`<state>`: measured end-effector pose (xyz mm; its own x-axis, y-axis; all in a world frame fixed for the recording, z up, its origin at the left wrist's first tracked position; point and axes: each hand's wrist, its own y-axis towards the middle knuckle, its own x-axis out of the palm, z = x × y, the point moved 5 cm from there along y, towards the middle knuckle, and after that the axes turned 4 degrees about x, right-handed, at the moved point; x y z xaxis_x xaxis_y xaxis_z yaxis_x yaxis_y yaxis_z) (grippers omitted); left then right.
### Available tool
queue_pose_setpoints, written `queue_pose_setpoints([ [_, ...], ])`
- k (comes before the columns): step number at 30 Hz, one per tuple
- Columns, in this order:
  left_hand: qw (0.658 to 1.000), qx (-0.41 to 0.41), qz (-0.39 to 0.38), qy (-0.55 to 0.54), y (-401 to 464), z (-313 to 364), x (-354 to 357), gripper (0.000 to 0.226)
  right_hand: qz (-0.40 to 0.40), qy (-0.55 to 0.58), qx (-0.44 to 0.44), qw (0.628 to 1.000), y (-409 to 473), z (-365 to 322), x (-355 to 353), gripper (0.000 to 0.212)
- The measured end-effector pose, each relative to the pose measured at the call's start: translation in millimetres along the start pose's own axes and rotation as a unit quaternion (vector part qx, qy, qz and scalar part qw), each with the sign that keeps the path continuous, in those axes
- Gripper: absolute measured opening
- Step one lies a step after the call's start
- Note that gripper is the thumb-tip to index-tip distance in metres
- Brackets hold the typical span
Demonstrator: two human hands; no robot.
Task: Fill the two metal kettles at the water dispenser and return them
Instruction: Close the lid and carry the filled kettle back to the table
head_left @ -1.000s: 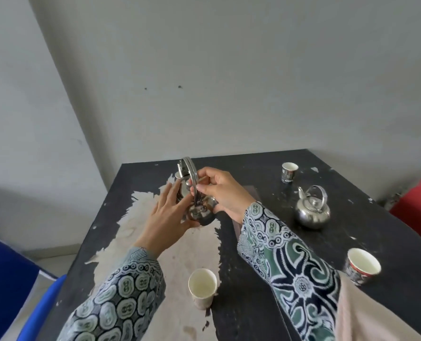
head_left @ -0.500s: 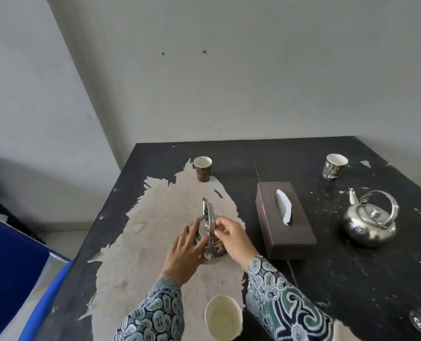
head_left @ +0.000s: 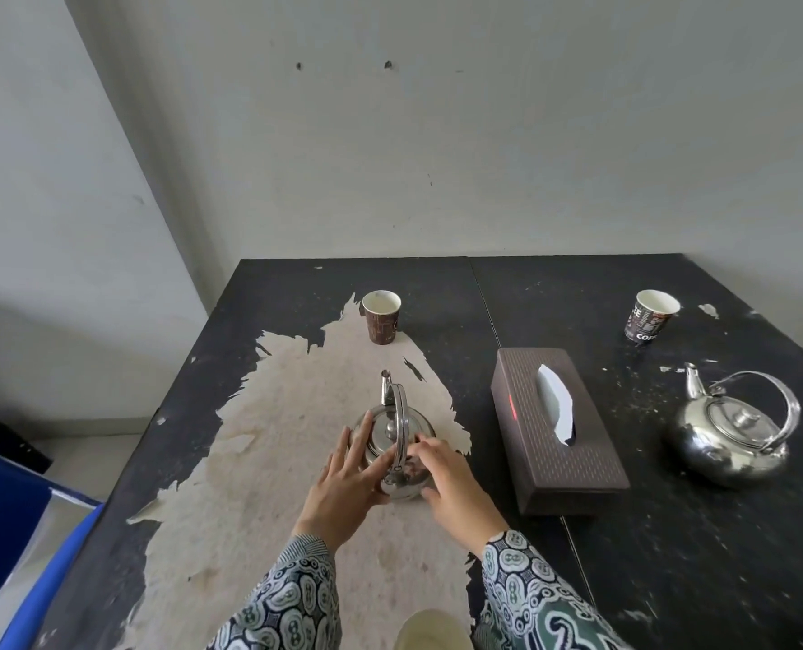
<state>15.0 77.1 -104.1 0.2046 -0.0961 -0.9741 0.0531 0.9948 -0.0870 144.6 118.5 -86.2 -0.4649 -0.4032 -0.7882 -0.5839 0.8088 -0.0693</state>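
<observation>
Head view: near kettle (head_left: 392,443) stands left of the tissue box (head_left: 556,426); second kettle (head_left: 730,436) sits right of it. Left hand (head_left: 343,483) steadies the body with relaxed fingers; right hand (head_left: 455,485) seems curled against it. Better to set it squarely, then release. Half a second ago the right hand pinched the handle.

The near side of the kettle (head_left: 392,443) is hidden behind the left hand (head_left: 343,485) and right hand (head_left: 451,485), so the right hand's grip cannot be told. A pale cup (head_left: 430,633) near the sleeves is cut off by the bottom edge. The print on the far right cup (head_left: 650,319) is too small to read in full.
</observation>
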Motion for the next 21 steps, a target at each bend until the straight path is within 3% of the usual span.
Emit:
queue_pose_setpoints([
  [8,0.999,-0.006,-0.048,0.009,25.4,-17.2,-4.8,0.077,-0.018,-0.012,-0.002,1.000,26.5,1.0,-6.4,0.047],
  [15,0.981,-0.055,-0.186,0.009,24.4,-8.6,-41.1,0.090,-0.072,0.015,0.019,0.997,23.5,-0.1,-8.3,0.057],
  [18,0.976,-0.059,-0.206,0.037,21.7,10.3,-72.7,0.083,-0.091,0.079,0.025,0.992,11.8,-11.2,-19.1,0.058],
  [21,0.974,-0.103,-0.193,0.060,13.5,20.3,-96.1,0.067,-0.107,0.069,0.034,0.991,-8.1,-10.4,-30.3,0.041],
])
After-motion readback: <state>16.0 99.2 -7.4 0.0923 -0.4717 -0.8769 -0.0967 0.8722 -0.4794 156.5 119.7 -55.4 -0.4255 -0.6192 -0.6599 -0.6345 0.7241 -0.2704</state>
